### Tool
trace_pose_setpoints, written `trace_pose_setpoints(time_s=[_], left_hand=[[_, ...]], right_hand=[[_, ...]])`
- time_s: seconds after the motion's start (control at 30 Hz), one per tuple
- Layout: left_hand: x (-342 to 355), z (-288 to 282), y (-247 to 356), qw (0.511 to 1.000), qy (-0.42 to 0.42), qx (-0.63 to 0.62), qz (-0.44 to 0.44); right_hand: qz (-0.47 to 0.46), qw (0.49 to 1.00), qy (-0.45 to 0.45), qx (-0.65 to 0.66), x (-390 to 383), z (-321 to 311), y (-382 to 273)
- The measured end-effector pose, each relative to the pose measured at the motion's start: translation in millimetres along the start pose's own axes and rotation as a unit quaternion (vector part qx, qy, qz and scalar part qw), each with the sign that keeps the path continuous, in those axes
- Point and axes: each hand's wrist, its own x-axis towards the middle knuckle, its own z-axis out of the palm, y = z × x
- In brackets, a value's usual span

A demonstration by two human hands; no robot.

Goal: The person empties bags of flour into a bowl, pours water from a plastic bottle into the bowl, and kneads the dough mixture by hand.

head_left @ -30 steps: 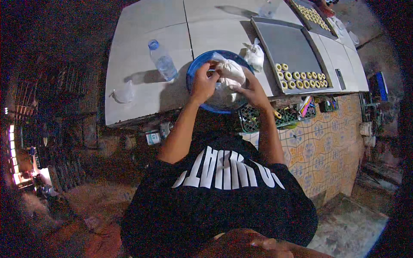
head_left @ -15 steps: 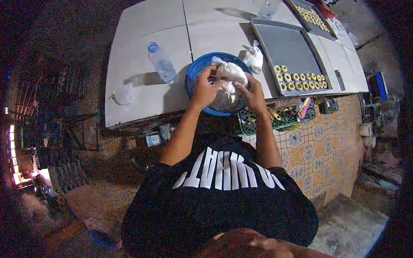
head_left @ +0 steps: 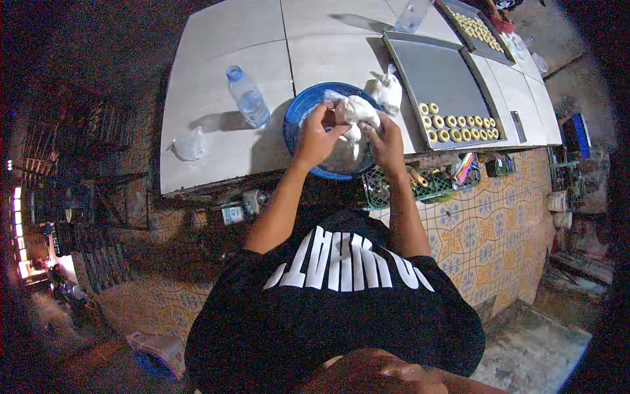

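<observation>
Both my hands work over a round blue bowl (head_left: 296, 122) at the counter's front edge. My left hand (head_left: 317, 134) and my right hand (head_left: 387, 141) together grip a white plastic bag (head_left: 357, 111) that looks filled with soft white dough. The bag is held above the bowl's middle. To the right lies a grey baking tray (head_left: 440, 72) with two short rows of small ring-shaped pieces (head_left: 456, 126) along its near edge.
A clear plastic water bottle (head_left: 247, 97) lies left of the bowl. A crumpled clear bag (head_left: 190, 143) sits further left. Another tied white bag (head_left: 387, 88) rests behind the bowl. A second tray of rings (head_left: 478, 29) is at the far right. A green crate (head_left: 420, 187) hangs below the counter.
My hands have shifted slightly on the white bag above the bowl. Everything else on the counter has stayed put.
</observation>
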Motion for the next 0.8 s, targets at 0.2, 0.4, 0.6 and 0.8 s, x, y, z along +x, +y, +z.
trace_pose_setpoints(time_s=[0.2, 0.4, 0.6, 0.8], left_hand=[[2.8, -0.5, 7.7, 0.998, 0.045, 0.014, -0.047], [-6.3, 3.7, 9.7, 0.997, 0.016, 0.068, -0.029], [-0.2, -8.7, 1.9, 0.993, 0.036, -0.068, -0.087], [-6.9, 1.0, 6.4, 0.997, 0.048, 0.060, -0.024]], right_hand=[[-0.008, 0.999, -0.032, 0.040, 5.3, -1.0, 16.7], [0.059, 0.997, -0.024, 0.032, 7.0, 6.1, 14.4], [0.044, 0.996, -0.030, 0.074, 8.2, 3.4, -3.7], [-0.028, 0.997, -0.027, 0.060, 11.8, 12.9, 20.8]])
